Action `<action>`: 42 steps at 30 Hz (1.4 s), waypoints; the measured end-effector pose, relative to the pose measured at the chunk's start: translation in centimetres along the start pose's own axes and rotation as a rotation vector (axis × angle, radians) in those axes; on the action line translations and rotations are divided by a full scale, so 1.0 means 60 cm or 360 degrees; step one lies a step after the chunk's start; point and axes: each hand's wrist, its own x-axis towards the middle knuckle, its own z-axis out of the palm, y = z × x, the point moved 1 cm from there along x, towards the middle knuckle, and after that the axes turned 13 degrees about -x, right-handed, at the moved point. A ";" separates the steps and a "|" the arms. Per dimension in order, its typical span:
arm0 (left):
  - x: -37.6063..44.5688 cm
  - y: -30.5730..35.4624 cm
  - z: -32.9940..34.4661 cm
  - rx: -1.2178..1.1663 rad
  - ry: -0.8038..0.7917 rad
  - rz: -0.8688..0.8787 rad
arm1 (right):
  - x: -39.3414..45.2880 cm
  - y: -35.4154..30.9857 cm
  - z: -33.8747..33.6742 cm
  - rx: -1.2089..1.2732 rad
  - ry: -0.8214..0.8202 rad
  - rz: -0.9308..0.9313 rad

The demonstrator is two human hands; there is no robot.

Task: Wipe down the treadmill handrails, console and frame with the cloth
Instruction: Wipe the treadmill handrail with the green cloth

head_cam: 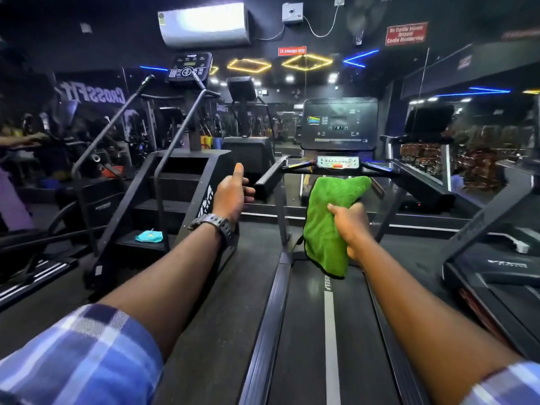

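Treadmill [330,317] wiping looks barely begun, I judge: the right hand [349,222] grips the green cloth [327,226] in the air, short of the console [339,124] and handrails [270,176] beyond it, while the left hand [232,194] hangs loosely open, empty.

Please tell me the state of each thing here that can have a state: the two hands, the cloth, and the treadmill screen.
right hand: fingers curled round the cloth, held up in the air.
left hand: holds nothing, thumb up, touches nothing.
green cloth: bunched, hanging, not touching the treadmill.
treadmill console: screen lit.
treadmill belt: nothing lies on it.
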 end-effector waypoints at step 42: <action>0.785 -0.288 0.155 0.0810 0.0345 -0.0597 | 0.815 -0.110 0.490 -0.0583 -0.0535 -0.0328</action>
